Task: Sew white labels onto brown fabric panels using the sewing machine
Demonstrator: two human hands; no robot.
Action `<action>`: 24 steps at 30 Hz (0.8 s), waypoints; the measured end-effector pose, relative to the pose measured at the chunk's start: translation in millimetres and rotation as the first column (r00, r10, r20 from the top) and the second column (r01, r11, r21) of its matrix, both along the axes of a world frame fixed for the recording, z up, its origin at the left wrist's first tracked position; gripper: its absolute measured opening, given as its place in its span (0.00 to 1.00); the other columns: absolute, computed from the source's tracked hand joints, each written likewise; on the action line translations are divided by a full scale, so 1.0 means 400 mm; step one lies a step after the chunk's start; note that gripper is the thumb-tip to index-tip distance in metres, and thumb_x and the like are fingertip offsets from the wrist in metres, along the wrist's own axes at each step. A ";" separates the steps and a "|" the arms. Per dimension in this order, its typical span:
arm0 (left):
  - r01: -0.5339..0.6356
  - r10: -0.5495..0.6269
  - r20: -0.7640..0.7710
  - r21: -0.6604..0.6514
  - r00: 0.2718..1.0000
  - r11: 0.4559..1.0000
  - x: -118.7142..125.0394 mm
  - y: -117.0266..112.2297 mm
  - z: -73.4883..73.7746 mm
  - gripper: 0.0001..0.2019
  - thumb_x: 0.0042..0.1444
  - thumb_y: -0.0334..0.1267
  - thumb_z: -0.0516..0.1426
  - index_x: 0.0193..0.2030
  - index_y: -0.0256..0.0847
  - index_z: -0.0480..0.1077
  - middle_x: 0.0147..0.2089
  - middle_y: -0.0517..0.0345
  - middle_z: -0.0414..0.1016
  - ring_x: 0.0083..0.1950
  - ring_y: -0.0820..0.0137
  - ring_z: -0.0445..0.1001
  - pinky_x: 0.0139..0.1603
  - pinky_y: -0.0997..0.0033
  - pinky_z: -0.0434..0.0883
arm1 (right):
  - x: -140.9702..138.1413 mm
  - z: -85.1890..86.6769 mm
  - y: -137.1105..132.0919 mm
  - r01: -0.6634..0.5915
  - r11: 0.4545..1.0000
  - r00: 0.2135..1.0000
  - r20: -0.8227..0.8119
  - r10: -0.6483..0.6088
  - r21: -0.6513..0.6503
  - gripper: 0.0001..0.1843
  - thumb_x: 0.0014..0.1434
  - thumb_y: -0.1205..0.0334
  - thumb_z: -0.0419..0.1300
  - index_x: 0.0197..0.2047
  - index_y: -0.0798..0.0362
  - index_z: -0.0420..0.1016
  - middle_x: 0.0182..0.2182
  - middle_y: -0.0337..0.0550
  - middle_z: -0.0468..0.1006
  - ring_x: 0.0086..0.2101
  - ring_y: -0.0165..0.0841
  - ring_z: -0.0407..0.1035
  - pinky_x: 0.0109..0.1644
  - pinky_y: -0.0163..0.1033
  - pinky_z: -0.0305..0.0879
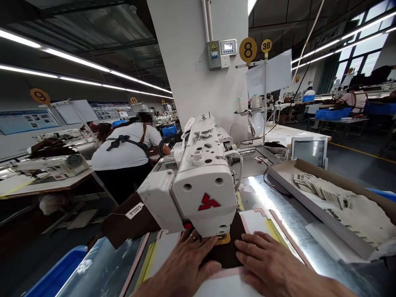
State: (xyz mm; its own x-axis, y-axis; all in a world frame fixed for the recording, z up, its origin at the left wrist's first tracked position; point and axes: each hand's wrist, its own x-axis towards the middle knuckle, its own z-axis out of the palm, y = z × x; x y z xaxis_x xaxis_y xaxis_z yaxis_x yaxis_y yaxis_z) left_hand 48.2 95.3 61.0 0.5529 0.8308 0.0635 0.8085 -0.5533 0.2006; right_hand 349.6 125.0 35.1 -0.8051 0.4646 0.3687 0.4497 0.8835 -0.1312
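Open left hand [182, 264] and right hand [272, 264] press flat on a dark brown leather panel [227, 251] between them, ahead of them a white sewing machine head [201, 194]

**Cardboard tray [318, 212] and co-workers on a sewing floor**

On the right, the tray holds stacked printed tags [315, 185], with a small monitor [309, 152] just beyond it. Farther ahead, a white pillar [182, 62] carries an electrical box [221, 53], with thread cones [246, 103] on a rack beside it. To the left, a co-worker in a white shirt [122, 150] stands turned away. Far right, another co-worker [352, 99] works beside a blue crate [332, 114]. A blue bin [58, 272] sits near left.
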 end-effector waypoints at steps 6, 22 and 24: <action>0.010 -0.010 -0.005 -0.018 1.000 1.000 -0.020 -0.003 -0.049 0.31 0.75 0.51 0.56 0.80 0.55 0.53 0.74 0.58 0.66 0.74 0.51 0.66 0.78 0.44 0.56 | -0.001 0.006 -0.015 0.011 0.999 0.999 0.049 -0.013 0.050 0.18 0.73 0.49 0.61 0.60 0.47 0.80 0.61 0.36 0.79 0.57 0.41 0.77 0.60 0.45 0.74; 0.019 -0.004 -0.083 0.189 0.997 0.982 -0.097 -0.086 0.025 0.26 0.71 0.53 0.60 0.73 0.60 0.66 0.72 0.61 0.69 0.70 0.54 0.72 0.73 0.57 0.68 | -0.031 -0.042 -0.006 0.029 0.957 0.966 -0.254 0.047 0.288 0.18 0.79 0.52 0.49 0.49 0.50 0.77 0.45 0.38 0.85 0.40 0.34 0.80 0.49 0.43 0.71; 0.044 -0.026 -0.087 0.202 0.996 0.978 -0.101 -0.092 0.012 0.23 0.70 0.52 0.61 0.69 0.59 0.71 0.70 0.61 0.72 0.67 0.55 0.75 0.70 0.59 0.71 | -0.039 -0.052 -0.009 0.035 0.955 0.951 -0.304 0.059 0.296 0.18 0.79 0.52 0.49 0.46 0.50 0.76 0.36 0.38 0.83 0.34 0.34 0.76 0.43 0.42 0.68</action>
State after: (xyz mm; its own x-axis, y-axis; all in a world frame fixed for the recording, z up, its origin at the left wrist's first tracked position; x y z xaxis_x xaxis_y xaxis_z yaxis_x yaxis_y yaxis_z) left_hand 7.9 58.5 65.8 0.5919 0.7852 0.1819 0.7970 -0.6038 0.0134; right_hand 334.1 121.5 14.4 -0.6360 0.2882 0.7158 0.4185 0.9082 0.0062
